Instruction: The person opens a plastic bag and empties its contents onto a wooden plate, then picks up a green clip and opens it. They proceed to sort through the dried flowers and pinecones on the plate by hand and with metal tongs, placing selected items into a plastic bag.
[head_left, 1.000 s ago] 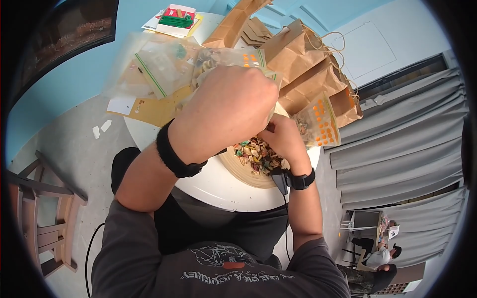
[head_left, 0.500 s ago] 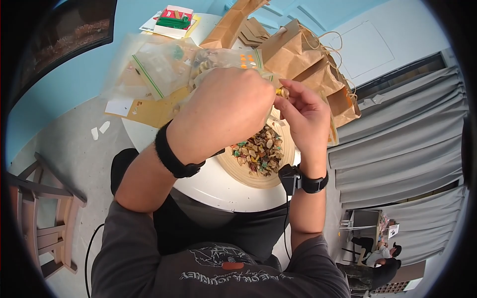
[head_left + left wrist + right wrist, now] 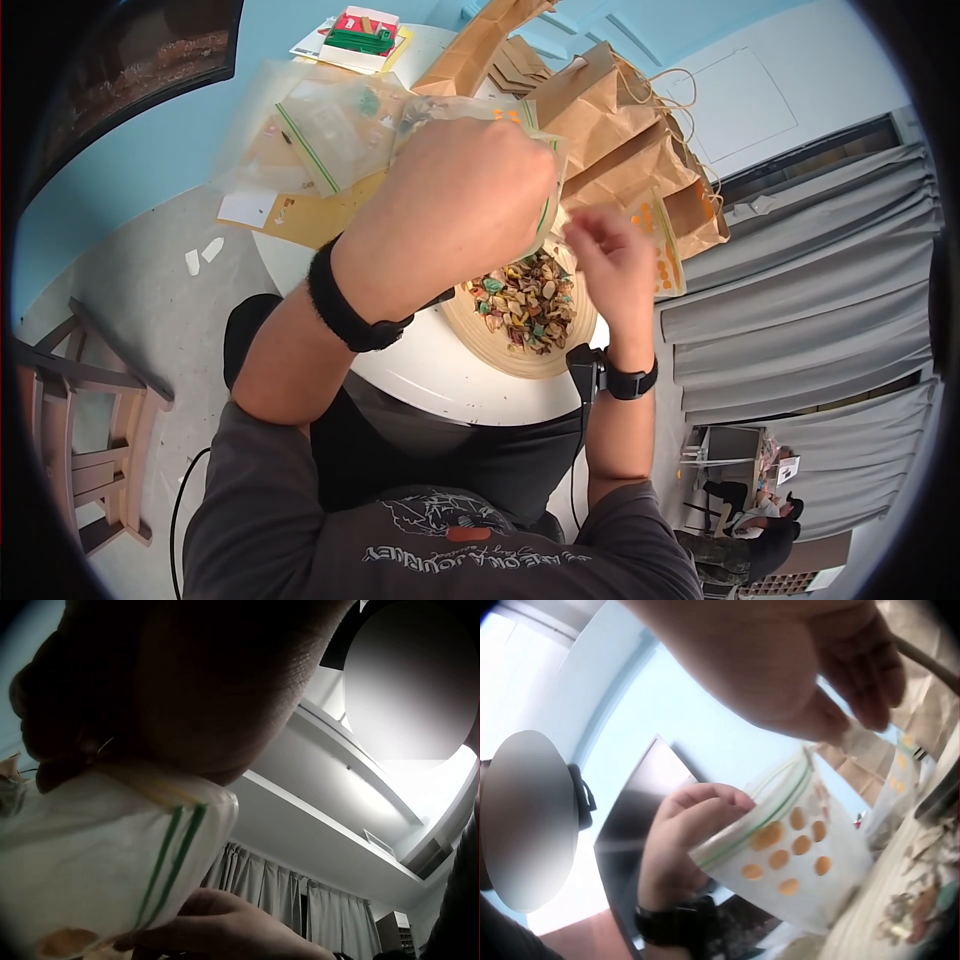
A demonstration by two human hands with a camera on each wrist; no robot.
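Observation:
My left hand (image 3: 460, 205) grips the upper edge of a translucent zip bag (image 3: 802, 879) with orange dots and a green seal. In the left wrist view the bag (image 3: 82, 855) hangs below the dark fingers. My right hand (image 3: 615, 265), blurred in the head view, is just right of the bag's mouth. In the right wrist view its bent fingers and thumb (image 3: 829, 720) are apart above the bag, with nothing visible between them. Below both hands lies a round tan plate (image 3: 475, 340) heaped with small mixed dried pieces (image 3: 530, 300), brown, yellow and green.
Brown paper bags (image 3: 585, 100) stand at the back right, beside another orange-dotted zip bag (image 3: 668, 250). Translucent zip bags (image 3: 345, 125) lie at the left over a yellow sheet (image 3: 310, 218). A red-and-white box (image 3: 360, 40) with green contents sits at the back.
My right hand rose from the heap with a small yellowish piece pinched, reached the bag's mouth, and is now slightly lower with no piece visible. The left hand keeps its hold on the bag.

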